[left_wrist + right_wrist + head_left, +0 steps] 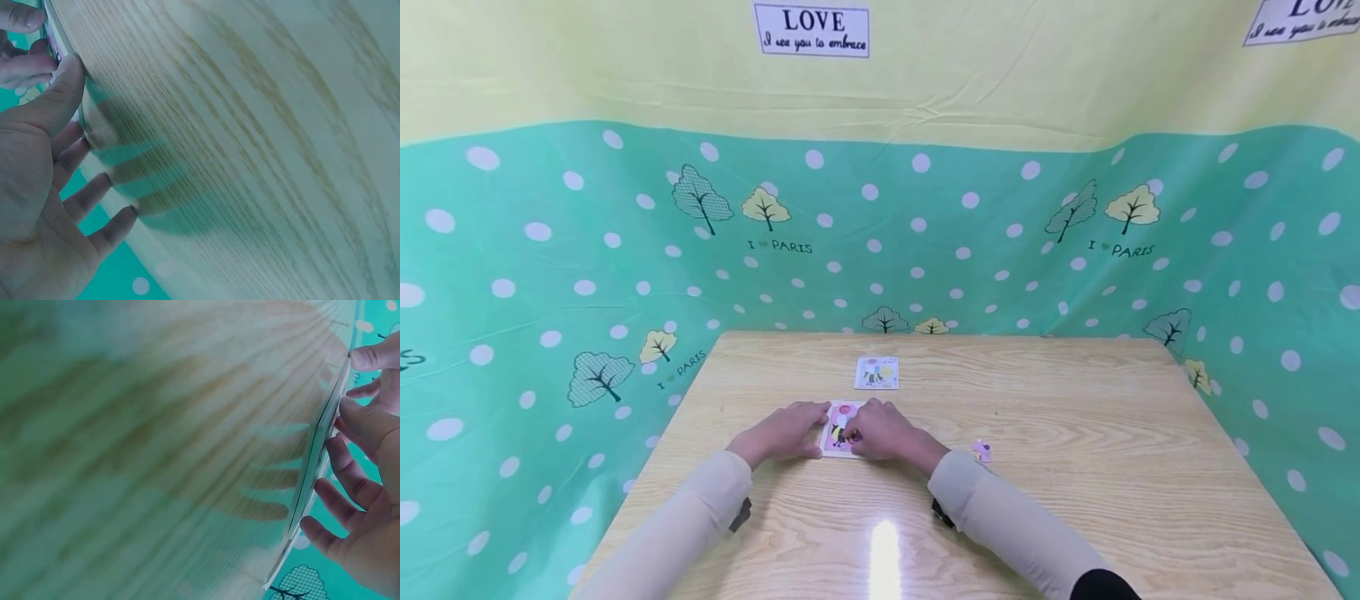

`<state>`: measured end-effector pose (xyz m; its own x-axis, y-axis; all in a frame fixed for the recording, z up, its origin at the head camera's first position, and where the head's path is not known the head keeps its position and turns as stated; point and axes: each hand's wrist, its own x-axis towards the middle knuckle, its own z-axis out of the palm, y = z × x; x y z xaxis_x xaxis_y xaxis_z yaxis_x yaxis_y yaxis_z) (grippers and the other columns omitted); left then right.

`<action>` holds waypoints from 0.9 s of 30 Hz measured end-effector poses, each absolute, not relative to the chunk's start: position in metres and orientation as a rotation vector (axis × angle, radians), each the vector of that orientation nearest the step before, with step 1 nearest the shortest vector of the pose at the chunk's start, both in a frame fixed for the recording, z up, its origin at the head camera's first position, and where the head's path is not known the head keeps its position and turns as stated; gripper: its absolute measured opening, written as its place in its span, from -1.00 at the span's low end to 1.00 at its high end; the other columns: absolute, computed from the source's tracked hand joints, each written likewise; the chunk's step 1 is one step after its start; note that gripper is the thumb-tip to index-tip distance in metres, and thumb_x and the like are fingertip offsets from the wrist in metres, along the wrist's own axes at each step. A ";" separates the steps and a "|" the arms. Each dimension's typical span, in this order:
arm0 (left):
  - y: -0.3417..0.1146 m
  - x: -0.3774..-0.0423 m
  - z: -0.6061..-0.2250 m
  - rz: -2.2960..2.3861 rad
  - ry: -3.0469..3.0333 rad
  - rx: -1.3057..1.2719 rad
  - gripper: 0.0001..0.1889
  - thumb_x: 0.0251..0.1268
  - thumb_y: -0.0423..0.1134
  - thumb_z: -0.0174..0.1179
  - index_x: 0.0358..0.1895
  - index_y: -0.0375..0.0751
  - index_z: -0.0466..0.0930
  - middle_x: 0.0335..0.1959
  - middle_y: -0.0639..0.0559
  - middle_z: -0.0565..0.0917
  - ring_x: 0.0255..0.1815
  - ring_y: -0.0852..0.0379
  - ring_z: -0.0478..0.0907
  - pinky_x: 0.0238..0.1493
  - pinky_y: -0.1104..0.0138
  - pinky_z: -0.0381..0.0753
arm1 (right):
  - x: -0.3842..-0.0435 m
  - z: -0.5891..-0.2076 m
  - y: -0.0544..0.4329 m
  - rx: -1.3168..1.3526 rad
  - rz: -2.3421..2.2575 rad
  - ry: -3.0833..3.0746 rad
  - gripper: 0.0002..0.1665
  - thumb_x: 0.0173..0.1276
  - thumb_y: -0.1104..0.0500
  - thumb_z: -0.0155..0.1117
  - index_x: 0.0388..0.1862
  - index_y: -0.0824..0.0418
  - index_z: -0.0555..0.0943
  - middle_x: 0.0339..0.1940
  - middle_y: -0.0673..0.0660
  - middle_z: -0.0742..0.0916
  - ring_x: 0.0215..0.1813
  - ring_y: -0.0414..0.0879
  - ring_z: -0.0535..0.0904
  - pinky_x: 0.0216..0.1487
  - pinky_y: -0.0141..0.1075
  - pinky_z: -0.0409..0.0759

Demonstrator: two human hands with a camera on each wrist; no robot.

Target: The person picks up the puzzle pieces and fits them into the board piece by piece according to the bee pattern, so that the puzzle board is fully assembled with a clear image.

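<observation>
A small pink picture puzzle (837,429) with a bee on it lies in a white-edged frame on the table. My left hand (788,429) rests along its left side, thumb near the lower corner and fingertips by the upper one. In the left wrist view, the fingers (112,228) are spread and fairly straight. From the right, my right hand (883,429) reaches over the puzzle, its thumb and forefinger close together at the surface. In the right wrist view the other fingers (337,503) are loosely bent beside the frame (312,456). Whether anything is between thumb and forefinger is hidden.
A square card (876,374) with a bee picture lies behind the puzzle. One loose purple-pink puzzle piece (982,451) is to the right, near the right forearm. The wooden table (1075,417) is backed by a green dotted cloth (917,242).
</observation>
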<state>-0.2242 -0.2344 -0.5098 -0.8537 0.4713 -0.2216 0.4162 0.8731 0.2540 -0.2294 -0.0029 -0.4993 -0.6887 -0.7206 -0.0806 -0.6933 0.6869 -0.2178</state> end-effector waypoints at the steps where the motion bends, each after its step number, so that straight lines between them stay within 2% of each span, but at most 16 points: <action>1: -0.234 -0.224 -0.510 0.289 2.769 0.672 -0.33 0.24 0.04 0.40 0.36 -0.16 0.50 0.56 -0.13 0.36 0.55 -0.18 0.30 0.57 -0.09 0.30 | -0.229 -0.499 -0.002 -1.164 -0.262 2.732 -0.68 0.32 0.00 0.43 0.06 -0.13 0.77 -0.17 -0.11 0.78 -0.15 -0.19 0.48 -0.02 -0.28 0.53; 5: -0.234 -0.224 -0.510 0.289 2.772 0.680 -0.34 0.22 0.04 0.42 0.34 -0.17 0.52 0.55 -0.14 0.37 0.55 -0.18 0.31 0.58 -0.07 0.31 | -0.228 -0.496 0.003 -1.195 -0.301 2.728 -0.68 0.32 0.06 0.39 0.06 -0.11 0.78 -0.26 -0.12 0.76 -0.19 -0.18 0.51 -0.06 -0.29 0.55; 9: -0.235 -0.224 -0.511 0.296 2.773 0.678 -0.34 0.22 0.03 0.42 0.34 -0.18 0.52 0.55 -0.14 0.37 0.55 -0.19 0.31 0.58 -0.08 0.31 | -0.228 -0.494 0.010 -1.169 -0.357 2.733 -0.67 0.35 0.06 0.36 0.08 -0.08 0.76 -0.10 -0.10 0.80 -0.03 -0.17 0.60 0.13 -0.23 0.59; 13: -0.235 -0.225 -0.512 0.294 2.776 0.678 -0.28 0.22 0.05 0.41 0.40 -0.18 0.47 0.55 -0.12 0.38 0.55 -0.17 0.31 0.58 -0.08 0.30 | -0.229 -0.493 0.018 -1.113 -0.399 2.727 -0.67 0.38 0.05 0.35 0.11 -0.06 0.75 0.05 -0.09 0.79 0.13 -0.13 0.62 0.31 -0.14 0.56; 20: -0.236 -0.224 -0.511 0.305 2.777 0.669 -0.27 0.22 0.06 0.42 0.41 -0.18 0.46 0.55 -0.13 0.36 0.55 -0.19 0.31 0.56 -0.12 0.31 | -0.231 -0.493 0.036 -1.054 -0.424 2.735 -0.67 0.40 0.01 0.32 0.11 -0.08 0.75 0.08 -0.09 0.78 0.24 -0.06 0.57 0.35 -0.04 0.54; 27: -0.234 -0.221 -0.509 0.306 2.782 0.641 -0.24 0.20 0.06 0.43 0.43 -0.16 0.43 0.55 -0.10 0.37 0.56 -0.16 0.31 0.59 -0.07 0.29 | -0.233 -0.491 0.060 -1.091 -0.511 2.757 -0.65 0.37 0.10 0.29 0.11 -0.01 0.75 0.08 -0.06 0.79 0.21 -0.03 0.60 0.35 -0.02 0.55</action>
<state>-0.2213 -0.2338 -0.5091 -0.8657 0.4533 -0.2123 0.3963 0.8798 0.2626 -0.2331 0.0596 -0.4909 -0.7293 -0.6842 0.0012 -0.6392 0.6807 -0.3579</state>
